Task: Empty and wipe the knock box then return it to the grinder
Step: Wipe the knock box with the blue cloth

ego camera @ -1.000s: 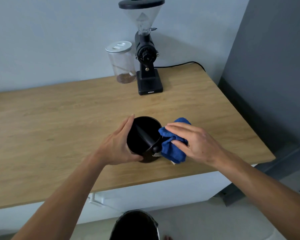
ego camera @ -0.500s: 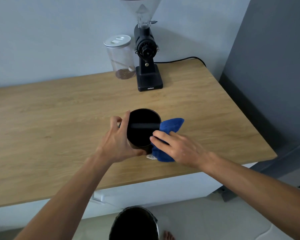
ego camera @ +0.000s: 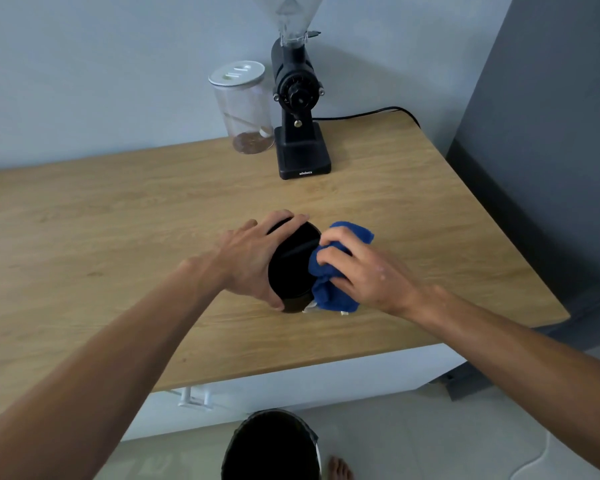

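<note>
The round black knock box (ego camera: 291,268) stands on the wooden counter (ego camera: 118,237), its dark bar running across the opening. My left hand (ego camera: 253,254) wraps around its left side and far rim. My right hand (ego camera: 357,268) presses a bunched blue cloth (ego camera: 329,289) against the box's right rim and side. The black coffee grinder (ego camera: 298,112) stands at the back of the counter near the wall, well behind the knock box, its clear hopper cut off by the top of the frame.
A clear jar with a white lid (ego camera: 243,109) sits left of the grinder, some brown grounds at its bottom. The grinder's black cable (ego camera: 371,114) trails right along the wall. A dark bin (ego camera: 271,445) stands on the floor below the counter edge. A grey wall (ego camera: 551,133) bounds the right.
My left hand has shifted higher round the box's far rim. My right hand with the cloth has moved along the right rim. The bar's angle has changed, so the box has turned.
</note>
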